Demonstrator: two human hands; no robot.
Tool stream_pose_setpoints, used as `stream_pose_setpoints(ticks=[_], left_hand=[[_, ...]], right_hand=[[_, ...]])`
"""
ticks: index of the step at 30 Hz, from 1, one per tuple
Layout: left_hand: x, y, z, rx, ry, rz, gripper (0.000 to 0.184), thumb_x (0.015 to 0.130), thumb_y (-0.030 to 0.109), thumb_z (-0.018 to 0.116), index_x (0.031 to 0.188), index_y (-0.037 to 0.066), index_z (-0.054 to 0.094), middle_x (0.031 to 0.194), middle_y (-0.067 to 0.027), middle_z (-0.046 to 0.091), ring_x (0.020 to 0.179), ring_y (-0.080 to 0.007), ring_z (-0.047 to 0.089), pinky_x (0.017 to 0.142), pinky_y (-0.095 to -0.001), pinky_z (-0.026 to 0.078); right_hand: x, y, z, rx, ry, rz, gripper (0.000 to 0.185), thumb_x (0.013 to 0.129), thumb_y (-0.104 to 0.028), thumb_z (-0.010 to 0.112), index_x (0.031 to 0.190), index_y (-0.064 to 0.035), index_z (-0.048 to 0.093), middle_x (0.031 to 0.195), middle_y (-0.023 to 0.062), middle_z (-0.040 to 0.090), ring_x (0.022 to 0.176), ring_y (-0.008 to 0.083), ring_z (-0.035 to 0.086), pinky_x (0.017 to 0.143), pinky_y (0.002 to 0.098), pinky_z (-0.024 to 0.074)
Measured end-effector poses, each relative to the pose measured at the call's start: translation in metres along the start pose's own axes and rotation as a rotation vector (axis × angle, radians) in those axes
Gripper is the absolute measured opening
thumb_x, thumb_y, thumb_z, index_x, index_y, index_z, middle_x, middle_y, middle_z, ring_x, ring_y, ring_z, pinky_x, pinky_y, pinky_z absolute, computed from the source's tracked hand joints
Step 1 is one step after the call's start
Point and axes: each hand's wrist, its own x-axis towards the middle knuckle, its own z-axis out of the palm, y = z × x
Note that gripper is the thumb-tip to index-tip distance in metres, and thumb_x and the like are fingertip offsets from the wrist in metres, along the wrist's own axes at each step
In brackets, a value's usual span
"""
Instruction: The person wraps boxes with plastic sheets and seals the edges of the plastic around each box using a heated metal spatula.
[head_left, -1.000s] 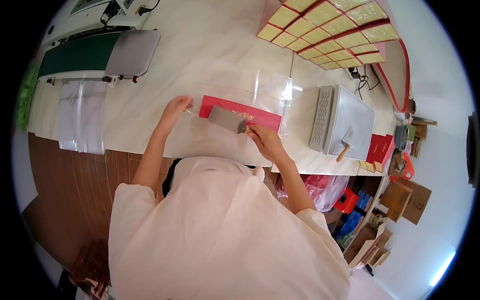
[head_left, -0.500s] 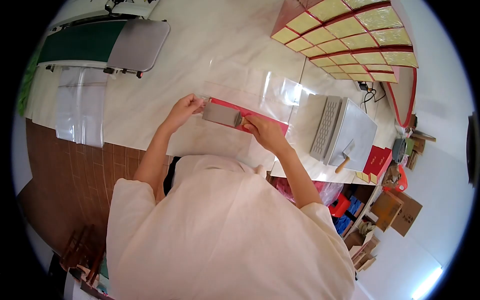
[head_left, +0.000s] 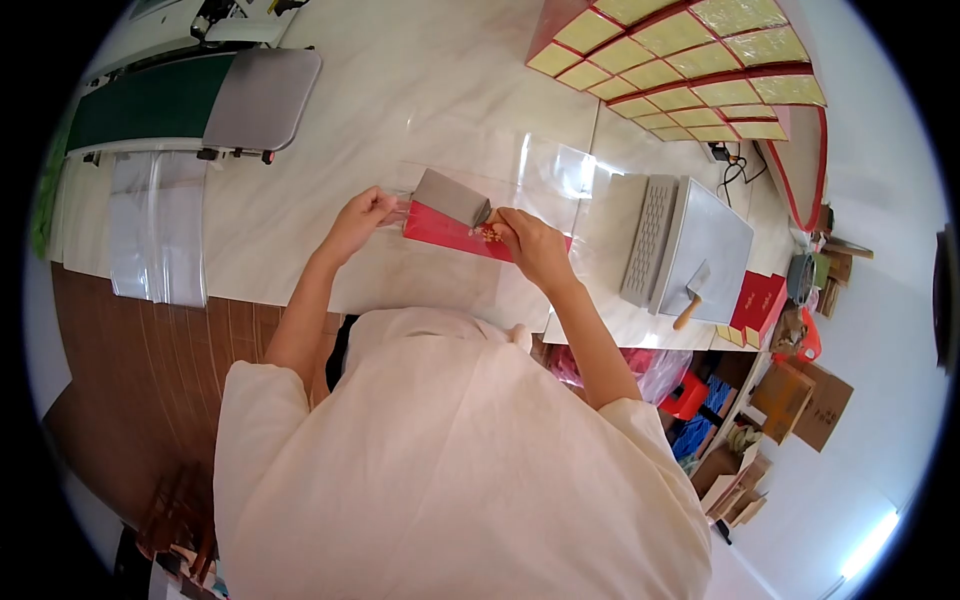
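Observation:
My right hand (head_left: 530,238) is closed around the handle of a trowel with a broad grey metal blade (head_left: 451,197). The blade lies tilted over the far edge of a red box (head_left: 455,234) with a gold print on its top. Clear plastic film (head_left: 470,168) spreads on the table behind the box and seems to wrap it. At the box's left end, my left hand (head_left: 362,218) pinches the loose end of the film between thumb and fingers. My right fingers hide most of the trowel's handle and part of the box.
To the right, a second trowel (head_left: 692,296) rests on a metal-topped appliance (head_left: 708,245). Stacked wrapped boxes (head_left: 680,62) stand at the back right, with red boxes (head_left: 757,303) nearer. A machine with a green belt (head_left: 150,102) and plastic sheets (head_left: 158,225) are at left.
The trowel blade has swung away from me, from over the box's top to its far edge, uncovering more of the red top. My left hand stays at the film. The view has shifted slightly.

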Motion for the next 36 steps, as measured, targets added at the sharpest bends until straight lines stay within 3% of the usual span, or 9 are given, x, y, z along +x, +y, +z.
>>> stream_pose_setpoints(ticks=[11, 13, 15, 18, 22, 28, 36], left_hand=[[-0.004, 0.004, 0.006, 0.076, 0.052, 0.019, 0.021, 0.104, 0.021, 0.048, 0.092, 0.004, 0.052, 0.109, -0.0126, 0.067, 0.104, -0.0212, 0.067, 0.093, -0.0307, 0.051], [-0.003, 0.0, 0.005, 0.077, 0.071, 0.013, 0.021, 0.104, 0.021, 0.048, 0.092, 0.004, 0.052, 0.111, -0.0136, 0.067, 0.105, -0.0213, 0.067, 0.093, -0.0309, 0.051], [-0.001, -0.007, 0.003, 0.083, 0.09, 0.017, 0.022, 0.104, 0.022, 0.048, 0.094, 0.003, 0.054, 0.119, -0.017, 0.066, 0.106, -0.0213, 0.067, 0.095, -0.0313, 0.05], [-0.006, 0.0, 0.009, -0.005, 0.083, 0.014, 0.025, 0.104, 0.025, 0.048, 0.096, 0.003, 0.056, 0.117, -0.0149, 0.067, 0.106, -0.0201, 0.067, 0.097, -0.0317, 0.049], [-0.002, -0.012, 0.003, -0.01, 0.072, 0.019, 0.027, 0.104, 0.028, 0.047, 0.098, 0.003, 0.057, 0.117, -0.014, 0.067, 0.107, -0.0202, 0.066, 0.098, -0.0316, 0.048], [-0.001, -0.016, 0.0, -0.051, 0.047, 0.028, 0.028, 0.104, 0.031, 0.047, 0.101, 0.004, 0.058, 0.115, -0.0125, 0.068, 0.109, -0.0203, 0.065, 0.098, -0.0314, 0.048], [0.006, -0.033, -0.01, -0.107, 0.019, 0.017, 0.028, 0.106, 0.032, 0.044, 0.103, 0.009, 0.059, 0.111, -0.004, 0.066, 0.104, -0.0165, 0.064, 0.102, -0.0326, 0.046]], right_hand=[[-0.034, 0.002, 0.004, -0.046, 0.115, 0.213, 0.018, 0.098, -0.023, 0.055, 0.103, -0.0075, 0.061, 0.094, 0.0101, 0.069, 0.082, 0.0338, 0.064, 0.067, 0.0433, 0.0503], [-0.052, -0.002, 0.015, -0.034, 0.225, 0.319, 0.022, 0.1, -0.026, 0.051, 0.108, -0.007, 0.057, 0.092, 0.0153, 0.068, 0.081, 0.038, 0.064, 0.066, 0.0474, 0.0494], [-0.07, -0.008, 0.029, 0.028, 0.195, 0.381, 0.023, 0.101, -0.026, 0.049, 0.112, -0.0062, 0.054, 0.092, 0.0185, 0.067, 0.082, 0.0408, 0.063, 0.068, 0.0487, 0.0488], [-0.086, -0.043, 0.042, 0.167, 0.101, 0.479, 0.023, 0.103, -0.025, 0.046, 0.113, -0.0048, 0.051, 0.089, 0.0246, 0.065, 0.083, 0.0464, 0.062, 0.069, 0.0528, 0.0473], [-0.081, -0.074, 0.084, 0.029, 0.013, 0.502, 0.024, 0.102, -0.025, 0.045, 0.107, -0.0019, 0.046, 0.073, 0.0231, 0.065, 0.068, 0.0451, 0.063, 0.062, 0.0543, 0.0487], [-0.051, -0.093, 0.102, -0.022, -0.03, 0.437, 0.027, 0.101, -0.028, 0.047, 0.102, -0.0009, 0.046, 0.066, 0.0198, 0.066, 0.06, 0.0397, 0.066, 0.053, 0.05, 0.0518], [-0.029, -0.11, 0.106, 0.005, -0.03, 0.407, 0.028, 0.101, -0.027, 0.047, 0.1, 0.0001, 0.046, 0.065, 0.0203, 0.065, 0.059, 0.0406, 0.065, 0.054, 0.05, 0.0518]])
